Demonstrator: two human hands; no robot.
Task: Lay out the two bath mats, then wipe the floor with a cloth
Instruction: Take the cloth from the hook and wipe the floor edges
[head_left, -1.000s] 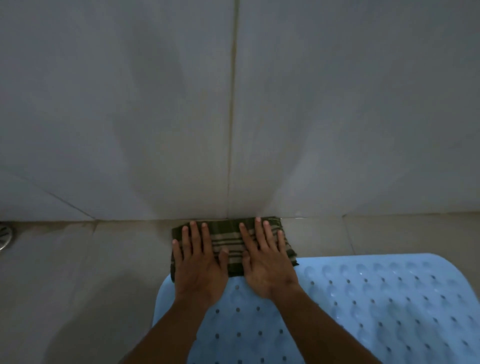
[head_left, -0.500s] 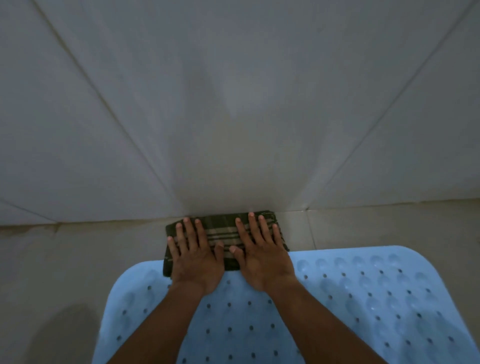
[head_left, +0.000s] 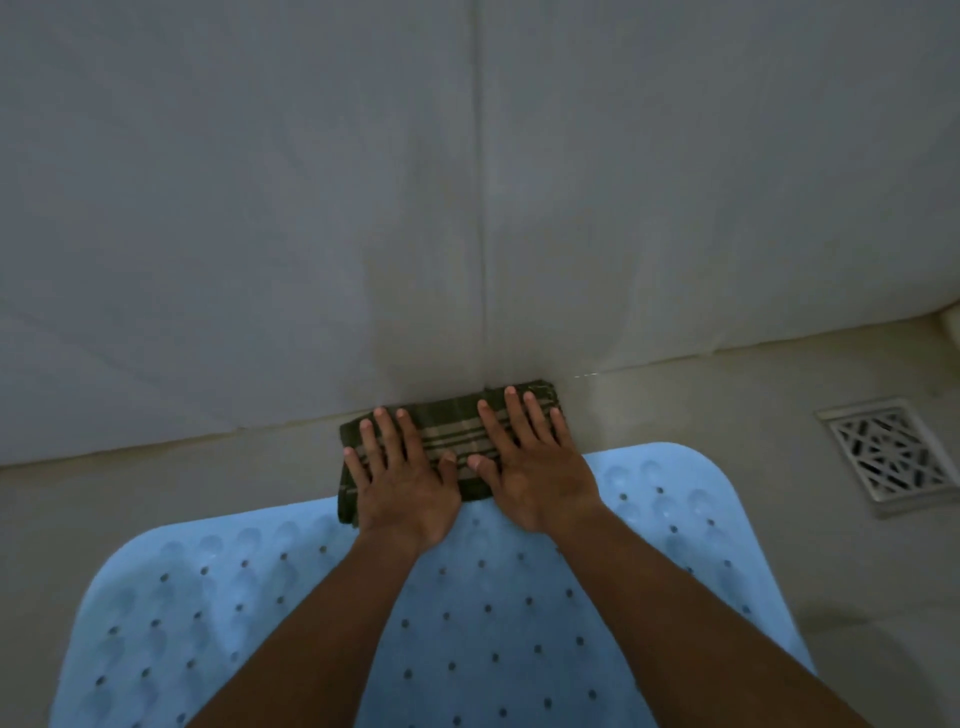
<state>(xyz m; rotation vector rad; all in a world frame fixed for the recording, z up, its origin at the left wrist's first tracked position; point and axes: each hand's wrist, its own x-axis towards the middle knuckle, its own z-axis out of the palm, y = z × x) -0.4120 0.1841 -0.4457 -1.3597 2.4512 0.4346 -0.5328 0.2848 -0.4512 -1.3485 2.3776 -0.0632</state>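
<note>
**Wiping under way along the wall edge**

Head view: both hands lie flat, fingers straight and spread, pressing a folded dark green striped cloth (head_left: 457, 434) onto the tiled floor (head_left: 182, 499). The left hand (head_left: 402, 483) covers the cloth's left half and the right hand (head_left: 535, 467) its right half, thumbs nearly meeting in the middle. Neither hand is curled round anything. The cloth's far edge sits right at the foot of the pale wall (head_left: 260, 208); its near edge touches or slightly overlaps the far edge of a blue bath mat (head_left: 483, 597), which lies spread flat on the floor beneath the forearms. A square metal floor drain (head_left: 891, 454) sits off to the right, apart from the mat.

As for progress, one mat is plainly laid out; a second mat is not in view, so whether it is down cannot be told. The wiping stage appears to be in hand, with the strip between mat and wall being covered. How much floor remains cannot be judged from here.
</note>
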